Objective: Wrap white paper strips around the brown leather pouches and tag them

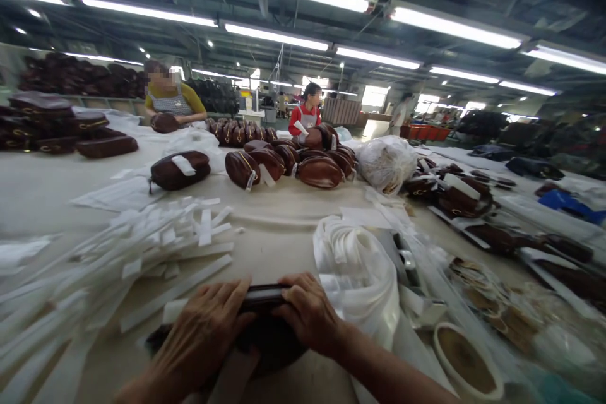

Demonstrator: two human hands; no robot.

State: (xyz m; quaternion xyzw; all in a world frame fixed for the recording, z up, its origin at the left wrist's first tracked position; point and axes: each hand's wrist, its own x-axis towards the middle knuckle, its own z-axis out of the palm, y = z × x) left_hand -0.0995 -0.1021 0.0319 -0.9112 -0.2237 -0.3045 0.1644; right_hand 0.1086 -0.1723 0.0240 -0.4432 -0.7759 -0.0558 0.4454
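Observation:
Low in the middle of the view, a dark brown leather bag [273, 342] lies between my hands. My left hand [207, 322] rests over its left side, fingers closed on the upper edge. On the right, my right hand [307, 310] grips the same edge with bent fingers. A pale strip [265, 292] runs along the bag's top between my fingertips. Another white strip [235, 374] hangs over its near side, partly behind my left hand. Much of the bag's left part is hidden.
White paper strips [156, 243] lie heaped on the left. Bunched white sheeting [355, 265] and a tape roll [468, 360] are on the right. Brown bags [319, 172] stand further back. Two people work across the table, one in yellow sleeves [193, 100], one in red [296, 118].

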